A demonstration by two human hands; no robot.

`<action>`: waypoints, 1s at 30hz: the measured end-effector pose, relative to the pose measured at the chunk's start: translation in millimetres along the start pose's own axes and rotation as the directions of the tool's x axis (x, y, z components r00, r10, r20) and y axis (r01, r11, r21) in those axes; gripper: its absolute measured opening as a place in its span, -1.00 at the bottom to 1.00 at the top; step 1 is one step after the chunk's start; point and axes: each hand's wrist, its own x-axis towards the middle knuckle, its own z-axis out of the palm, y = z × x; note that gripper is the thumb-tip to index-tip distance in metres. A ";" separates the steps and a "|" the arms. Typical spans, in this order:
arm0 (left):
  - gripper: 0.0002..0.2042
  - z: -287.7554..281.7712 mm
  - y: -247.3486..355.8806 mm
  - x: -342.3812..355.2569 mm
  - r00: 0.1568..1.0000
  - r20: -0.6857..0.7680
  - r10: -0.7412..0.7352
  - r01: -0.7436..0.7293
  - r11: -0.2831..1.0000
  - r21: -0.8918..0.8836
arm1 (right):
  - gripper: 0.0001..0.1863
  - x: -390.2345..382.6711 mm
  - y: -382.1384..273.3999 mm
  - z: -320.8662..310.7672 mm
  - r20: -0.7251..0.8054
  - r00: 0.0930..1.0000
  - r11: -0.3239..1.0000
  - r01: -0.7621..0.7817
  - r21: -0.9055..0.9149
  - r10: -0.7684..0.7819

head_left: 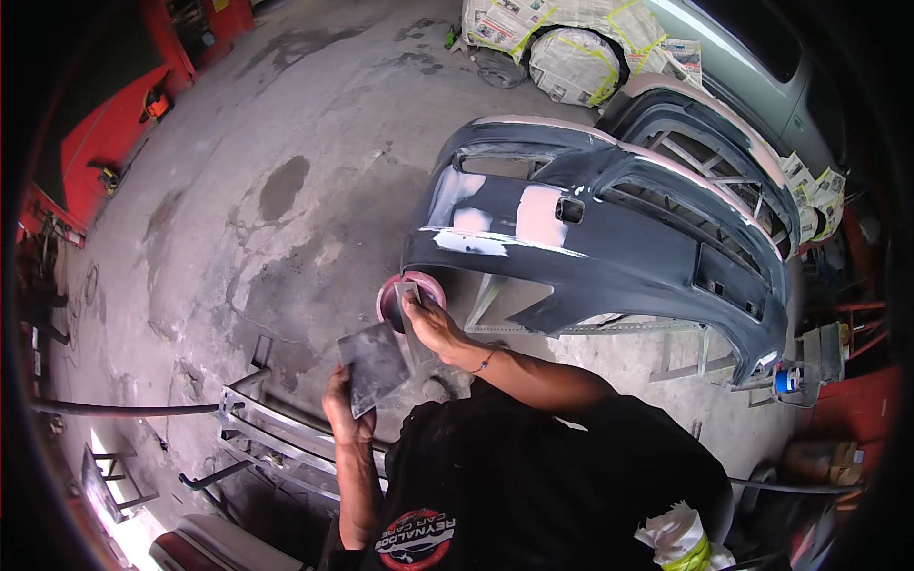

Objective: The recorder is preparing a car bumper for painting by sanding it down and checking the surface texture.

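Observation:
My left hand (345, 405) is closed on a dark, smudged rectangular board (376, 371), held tilted in front of my torso. To its upper right, my right hand (428, 324) grips a small thin greyish flat piece (407, 287), possibly a spreader. A pink round bucket (390, 309) is behind that hand, partly hidden. Just beyond, a dark grey car bumper (628, 247) with pink and white filler patches rests on a metal stand (703, 347). The lower left end of the bumper is close above my right hand; I cannot tell whether they touch.
A second bumper (771, 162) stands behind the first. A car (714, 29) with paper-masked wheel (571, 67) is at the back right. Red equipment (95, 152) lines the left. A metal rack (267, 423) and bar (124, 409) lie near my left side. Stained concrete floor (219, 114) surrounds these.

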 end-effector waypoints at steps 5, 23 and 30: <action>-0.68 -22.8 12.3 4.1 1.000 -0.003 0.008 -0.008 1.000 0.000 | -0.47 -22.2 -25.3 10.3 0.388 0.921 0.983 0.031 -0.182 0.042; -0.63 50.7 -28.7 13.9 0.991 0.073 0.116 -0.123 0.988 0.095 | -0.50 -32.4 -16.4 31.9 0.073 0.928 0.907 0.372 -0.198 -0.365; -0.41 72.5 -37.5 -22.7 0.949 0.063 0.310 -0.175 0.349 0.921 | -0.53 2.3 22.8 15.7 0.072 0.976 0.966 0.214 -0.146 -0.206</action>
